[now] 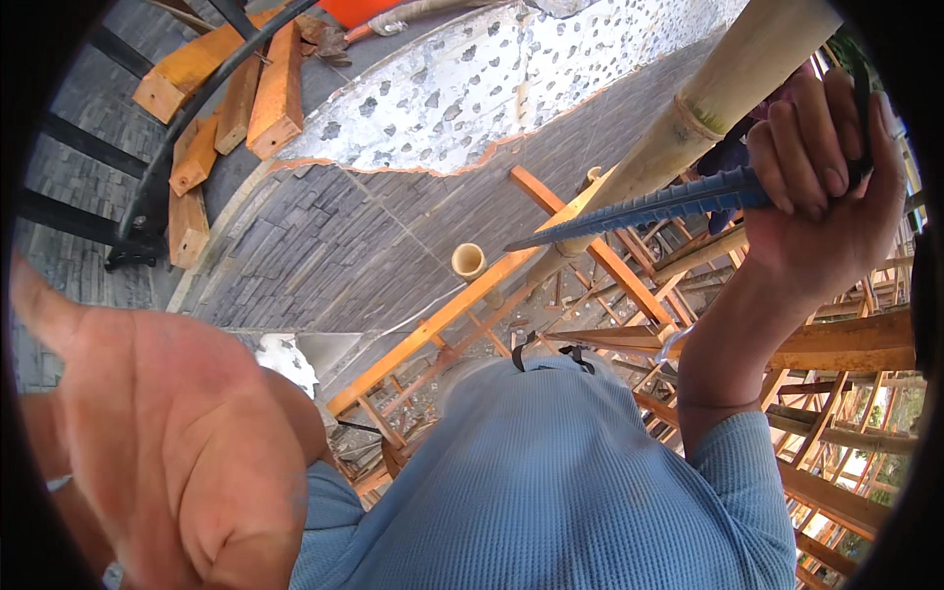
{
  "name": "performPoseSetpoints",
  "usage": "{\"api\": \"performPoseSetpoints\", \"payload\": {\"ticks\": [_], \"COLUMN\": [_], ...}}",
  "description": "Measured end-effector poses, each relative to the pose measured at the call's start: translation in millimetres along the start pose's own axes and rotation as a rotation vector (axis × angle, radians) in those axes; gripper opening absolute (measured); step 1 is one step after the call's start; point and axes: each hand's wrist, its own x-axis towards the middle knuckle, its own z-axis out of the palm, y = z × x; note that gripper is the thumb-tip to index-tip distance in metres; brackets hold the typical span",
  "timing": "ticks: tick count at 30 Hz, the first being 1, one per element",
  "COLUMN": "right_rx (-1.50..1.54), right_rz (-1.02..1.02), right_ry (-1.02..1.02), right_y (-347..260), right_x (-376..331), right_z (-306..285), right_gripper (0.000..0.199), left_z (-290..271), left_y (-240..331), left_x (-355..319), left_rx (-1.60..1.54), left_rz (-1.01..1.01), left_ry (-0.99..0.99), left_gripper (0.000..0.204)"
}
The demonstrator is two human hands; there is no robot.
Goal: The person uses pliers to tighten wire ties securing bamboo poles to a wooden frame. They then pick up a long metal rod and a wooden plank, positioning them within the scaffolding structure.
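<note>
Blue ribbed steel bar (pixel 649 208) sits clamped in the right hand (pixel 821 167), fingers wrapped fully around its upper end, at upper right. The bar's tip points down-left, crossing a thick bamboo pole (pixel 708 103) it lies against. Left hand (pixel 167 433) is spread open, palm up, holding nothing, at lower left. A cut bamboo tube (pixel 468 261) stands open-ended; its contents cannot be made out.

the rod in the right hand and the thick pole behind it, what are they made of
The rod looks like steel rebar: dark bluish, ribbed along its length. The thick pole looks like bamboo: pale yellow-green, round, with a ringed node. The right hand grips the rod.
</note>
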Motion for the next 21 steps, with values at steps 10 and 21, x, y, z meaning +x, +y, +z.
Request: {"api": "performPoseSetpoints", "payload": {"ticks": [10,21], "right_rx": [-0.063,0.572], "right_rz": [0.345,0.698], "right_ry": [-0.023,-0.344], "right_y": [100,178], "right_x": [80,179], "right_z": [38,-4], "right_gripper": [0.047,0.039], "left_z": [49,92], "left_y": [-125,-134], "left_x": [-294,-364], "left_rx": [-0.079,-0.011], "left_rz": [-1.246,-1.579], "left_ry": [-0.665,-0.173], "left_gripper": [0.097,0.032]}}
